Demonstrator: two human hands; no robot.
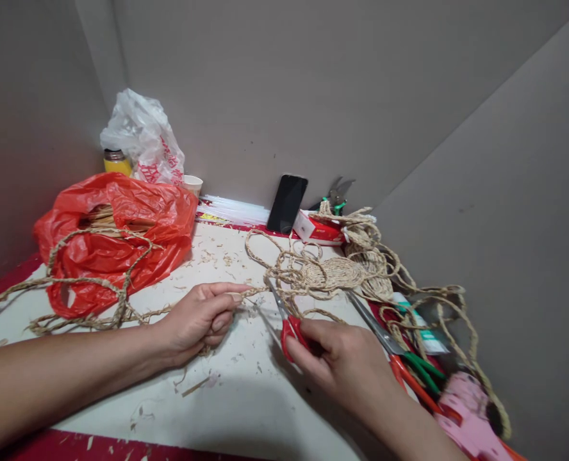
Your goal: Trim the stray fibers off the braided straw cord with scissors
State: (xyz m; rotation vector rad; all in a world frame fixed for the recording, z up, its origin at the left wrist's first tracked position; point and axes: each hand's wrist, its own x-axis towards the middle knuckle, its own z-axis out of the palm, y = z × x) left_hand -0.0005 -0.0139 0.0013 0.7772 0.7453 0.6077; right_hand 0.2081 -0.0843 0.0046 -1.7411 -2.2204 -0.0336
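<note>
On my feed the rope (335,274) looks rough and matt, a dry, stringy plant fibre, while the scissors (291,324) show smooth metal blades and shiny red plastic handles. I see thin, crinkled, glossy plastic in the red bag (169,208) and a filmier, translucent plastic in the white bag (139,125). The phone (287,203) has a sleek, glassy screen, the bench (260,410) a smooth pale top, and the wall (275,83) a matt grey finish.

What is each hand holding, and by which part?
Left hand: braided rope, pinched between thumb and fingers, close to the scissor blades. Right hand: scissors, gripped by the red handles.
</note>
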